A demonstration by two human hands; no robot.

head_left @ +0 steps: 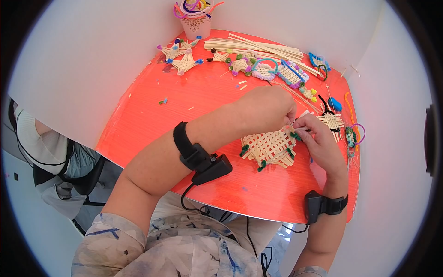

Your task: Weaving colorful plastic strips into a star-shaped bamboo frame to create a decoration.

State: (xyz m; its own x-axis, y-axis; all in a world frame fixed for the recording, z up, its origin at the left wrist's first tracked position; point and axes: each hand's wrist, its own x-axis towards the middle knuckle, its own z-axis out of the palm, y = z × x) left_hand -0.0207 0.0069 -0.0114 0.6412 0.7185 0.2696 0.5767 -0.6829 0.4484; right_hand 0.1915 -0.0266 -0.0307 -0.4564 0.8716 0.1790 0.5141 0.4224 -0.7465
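1. The woven mat (267,145) of pale strips, the landmark here, lies over the red worktop (157,124), in front of the person's body. Dark green ties (262,165) sit at its corners. It is nearly as deep as it is wide, so no clear long axis shows.

2. The right hand (321,141) is at the mat's far right corner and is the nearer one: its thumb and forefinger close together, seemingly pinching that corner beside a green tie.

3. The left hand (273,102) arches just beyond the mat's far edge, with its forearm passing to the left. Its fingers are curled down to meet the right fingertips at that same corner; I cannot tell whether a thin strand is between them.

4. Seen from both sets of fingertips, most of the mat therefore lies to the left and toward the body.

5. Right of the mat, past the right hand's knuckles, lie a small weave with black ties (331,121) and a blue bundle (335,104).

6. Well beyond the mat are a pile of loose strips (258,45) and, farther left, a pink pot (195,28).
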